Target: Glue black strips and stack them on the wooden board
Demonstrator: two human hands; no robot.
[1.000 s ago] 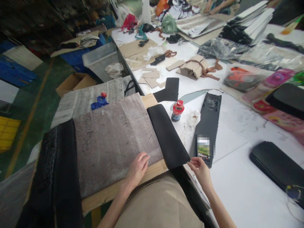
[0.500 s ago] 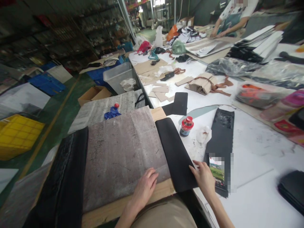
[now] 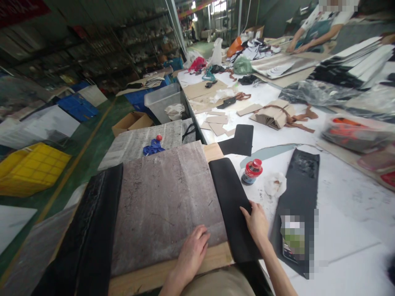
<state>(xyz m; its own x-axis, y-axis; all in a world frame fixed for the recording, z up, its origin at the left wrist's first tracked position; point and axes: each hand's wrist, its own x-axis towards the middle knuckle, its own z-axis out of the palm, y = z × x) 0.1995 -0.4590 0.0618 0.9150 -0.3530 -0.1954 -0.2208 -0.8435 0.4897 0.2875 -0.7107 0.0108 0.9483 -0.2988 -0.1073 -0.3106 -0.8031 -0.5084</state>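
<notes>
My left hand [image 3: 194, 251] rests on the front part of a worn grey-brown sheet [image 3: 166, 205], fingers lightly bent and holding nothing. Beside that sheet lies a smooth black strip of material [image 3: 236, 209], its right side reaching the white table. My right hand [image 3: 257, 224] touches the strip's right edge, thumb and forefinger apart; its other fingers are partly hidden. At the left of the sheet, dark strips [image 3: 101, 205] lie in a pile with rough, shiny edges. A red-capped bottle [image 3: 252, 172] stands beyond the black strip, next to a crumpled white wad [image 3: 275, 184].
A phone [image 3: 293, 242] with a lit screen lies on a long dark piece [image 3: 299, 185] at right. Farther back are a tied bundle of brown card [image 3: 273, 114] and a plastic bag [image 3: 354, 131]. Across the table a person [image 3: 321, 33] works. A grey bin [image 3: 163, 100] stands at left.
My right hand has shifted up along the black strip's edge, its thumb now over the strip. My left hand stays on the sheet. The view has turned slightly left.
</notes>
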